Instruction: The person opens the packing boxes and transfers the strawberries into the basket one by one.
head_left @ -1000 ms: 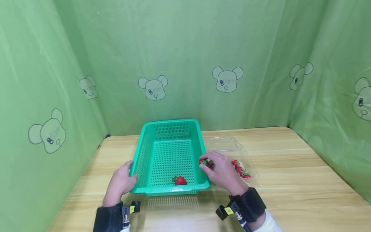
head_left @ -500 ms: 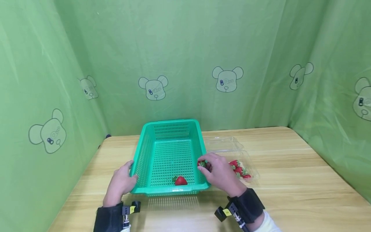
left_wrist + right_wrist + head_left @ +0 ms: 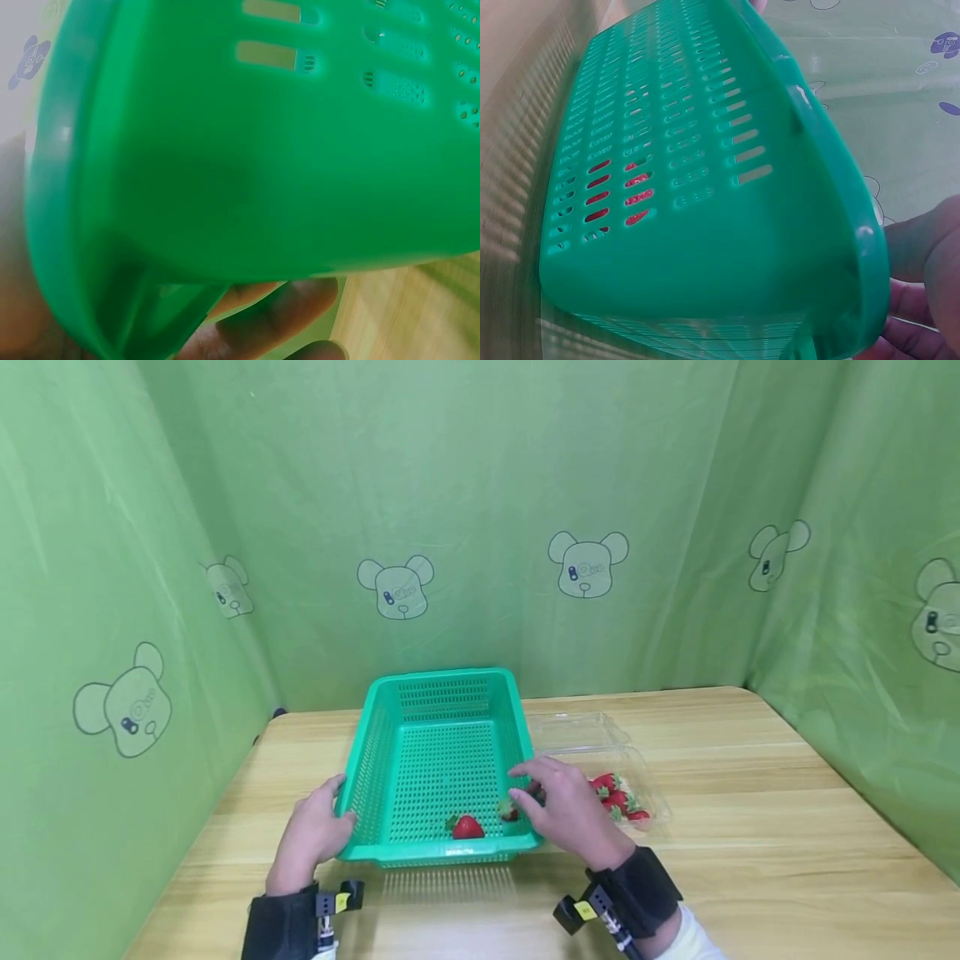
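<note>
A green plastic basket (image 3: 442, 850) with slotted walls stands on the table. At its near left corner my left hand (image 3: 313, 832) grips the rim, thumb over it; in the left wrist view the fingers (image 3: 262, 322) show beneath the rim. Inside lies a red strawberry (image 3: 468, 827) near the front wall. A second, slightly blurred strawberry (image 3: 508, 811) is low by the right wall, under my right hand (image 3: 566, 806). That hand hovers at the right rim, its thumb and forefinger parted with nothing between them. Through the slots in the right wrist view shows red fruit (image 3: 639, 196).
Right of the basket, a clear plastic clamshell box (image 3: 652, 785) lies with its lid (image 3: 573, 732) folded back. Several strawberries (image 3: 617, 799) sit in it, partly behind my right hand. A green curtain (image 3: 480, 485) surrounds the wooden table (image 3: 765, 827) at the back and sides.
My right hand has shifted slightly left over the basket rim and let go of a strawberry, which has dropped inside by the right wall. The left hand has stayed on the rim.
</note>
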Demonstrator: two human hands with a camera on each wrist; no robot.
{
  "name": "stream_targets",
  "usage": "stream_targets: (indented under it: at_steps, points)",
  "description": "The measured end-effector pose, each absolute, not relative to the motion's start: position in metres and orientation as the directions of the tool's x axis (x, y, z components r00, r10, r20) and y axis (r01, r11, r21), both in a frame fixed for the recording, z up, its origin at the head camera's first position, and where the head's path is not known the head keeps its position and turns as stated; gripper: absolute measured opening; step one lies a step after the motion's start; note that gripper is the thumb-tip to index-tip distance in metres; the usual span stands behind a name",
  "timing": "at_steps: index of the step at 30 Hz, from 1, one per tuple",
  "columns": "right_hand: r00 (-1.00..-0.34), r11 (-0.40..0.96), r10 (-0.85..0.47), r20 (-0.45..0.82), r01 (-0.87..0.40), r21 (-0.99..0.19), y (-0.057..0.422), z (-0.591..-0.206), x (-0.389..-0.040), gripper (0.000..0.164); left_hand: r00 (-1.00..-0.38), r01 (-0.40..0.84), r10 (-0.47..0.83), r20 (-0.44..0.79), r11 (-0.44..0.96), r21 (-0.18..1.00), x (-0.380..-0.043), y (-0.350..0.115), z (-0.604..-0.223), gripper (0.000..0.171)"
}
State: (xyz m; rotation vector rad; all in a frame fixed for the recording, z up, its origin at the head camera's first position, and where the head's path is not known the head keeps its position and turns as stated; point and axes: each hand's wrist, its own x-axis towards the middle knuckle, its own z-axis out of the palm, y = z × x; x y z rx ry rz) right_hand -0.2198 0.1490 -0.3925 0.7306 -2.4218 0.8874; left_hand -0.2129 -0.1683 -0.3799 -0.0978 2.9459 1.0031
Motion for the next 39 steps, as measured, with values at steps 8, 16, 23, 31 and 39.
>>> stream_targets:
  at_steps: [8, 16, 23, 31, 39]
  points:
    - [-0.758, 0.66, -0.314, 0.571, -0.607, -0.443, 0.15, -0.391, -0.22, 0.02, -0.998, -0.068, -0.049, -0.049, 0.796, 0.602, -0.214, -0.169, -0.38, 0.059]
    - [-0.783, 0.675, -0.288, 0.551, -0.574, -0.464, 0.155, -0.39, -0.222, 0.02, -0.998, -0.065, -0.05, -0.042, 0.797, 0.601, -0.214, -0.168, -0.379, 0.059]
    - [-0.816, 0.702, -0.258, 0.518, -0.527, -0.48, 0.161, -0.388, -0.226, 0.023, -0.998, -0.062, -0.047, -0.042, 0.796, 0.603, -0.214, -0.168, -0.379, 0.059]
    - [-0.824, 0.697, -0.235, 0.516, -0.513, -0.501, 0.168, -0.387, -0.229, 0.023, -0.998, -0.069, -0.05, -0.048, 0.794, 0.603, -0.214, -0.168, -0.38, 0.059]
    - [-0.833, 0.698, -0.21, 0.513, -0.495, -0.518, 0.176, -0.389, -0.232, 0.024, -0.997, -0.072, -0.052, -0.05, 0.797, 0.6, -0.213, -0.168, -0.38, 0.059]
